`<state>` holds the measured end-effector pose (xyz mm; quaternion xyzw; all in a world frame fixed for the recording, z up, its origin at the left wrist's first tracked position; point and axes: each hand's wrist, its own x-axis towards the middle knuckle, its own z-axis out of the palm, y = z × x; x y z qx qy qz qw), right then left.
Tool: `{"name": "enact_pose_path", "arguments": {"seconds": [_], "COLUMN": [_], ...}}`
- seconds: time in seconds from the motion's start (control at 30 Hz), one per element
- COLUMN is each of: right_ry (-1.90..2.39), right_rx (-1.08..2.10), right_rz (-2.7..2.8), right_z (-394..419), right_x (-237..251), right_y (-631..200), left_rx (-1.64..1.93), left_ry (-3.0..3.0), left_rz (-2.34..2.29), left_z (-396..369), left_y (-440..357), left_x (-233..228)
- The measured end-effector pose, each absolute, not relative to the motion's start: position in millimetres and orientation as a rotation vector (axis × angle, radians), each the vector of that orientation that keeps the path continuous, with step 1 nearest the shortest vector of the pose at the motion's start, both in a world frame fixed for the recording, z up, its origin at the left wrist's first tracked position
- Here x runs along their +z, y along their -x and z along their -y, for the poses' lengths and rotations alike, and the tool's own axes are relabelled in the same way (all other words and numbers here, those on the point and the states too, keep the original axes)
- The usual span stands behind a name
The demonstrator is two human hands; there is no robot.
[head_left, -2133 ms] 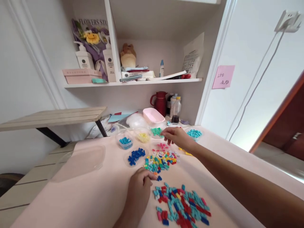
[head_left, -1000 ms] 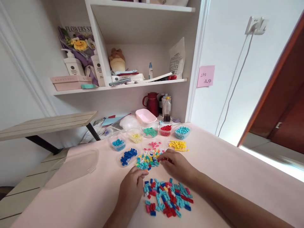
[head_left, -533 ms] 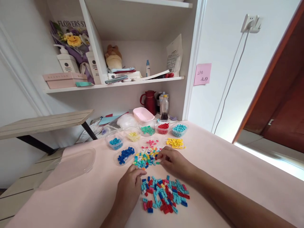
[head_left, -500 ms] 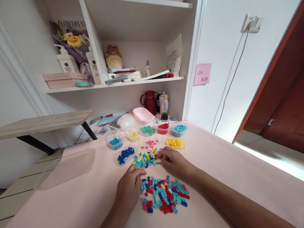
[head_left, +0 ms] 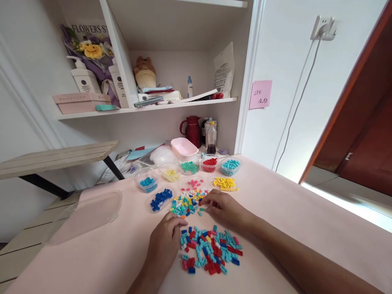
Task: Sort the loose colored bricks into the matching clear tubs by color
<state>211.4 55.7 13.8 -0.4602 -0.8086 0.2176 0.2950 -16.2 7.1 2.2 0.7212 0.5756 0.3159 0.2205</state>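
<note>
My left hand (head_left: 164, 241) rests curled on the pink table (head_left: 290, 216), its fingers against the left edge of a near pile of red, teal and blue bricks (head_left: 211, 250). My right hand (head_left: 223, 207) lies just beyond that pile, fingertips pinching at the right edge of a smaller mixed pile (head_left: 186, 203). Whether a brick sits between those fingertips is too small to tell. Behind are sorted groups: dark blue bricks (head_left: 159, 198), pink bricks (head_left: 192, 183), yellow bricks (head_left: 224, 183).
Small clear tubs hold blue (head_left: 148, 183), pale yellow (head_left: 171, 174), green (head_left: 189, 166), red (head_left: 210, 162) and teal (head_left: 230, 164) bricks. A clear lid (head_left: 88, 211) lies at left. A pink box (head_left: 183, 146), red jug (head_left: 192, 125) and bottle (head_left: 211, 138) stand under the shelf.
My right hand came back from the far tubs to the mixed pile and now picks at its edge. My left hand stayed beside the near pile. The view shifted left.
</note>
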Motion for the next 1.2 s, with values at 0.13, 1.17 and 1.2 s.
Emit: {"name": "enact_pose_path", "arguments": {"seconds": [0.13, 1.17, 1.2], "right_ry": [1.296, 1.325, 1.322], "right_rx": [0.502, 0.281, 0.273], "right_rz": [2.197, 1.827, 1.806], "right_z": [-56.1, -196.1, -203.5], "right_x": [7.5, 98.4, 100.2], "right_y": [-205.8, -178.2, -174.6], "left_rx": [0.882, 0.976, 0.982], "left_ry": [-1.973, -1.862, -1.854], "left_rz": [-1.588, -1.601, -1.598], "left_z": [-7.0, -7.4, -7.7], "left_y": [16.7, 17.3, 17.5], "left_x": [2.0, -4.3, -4.1]}}
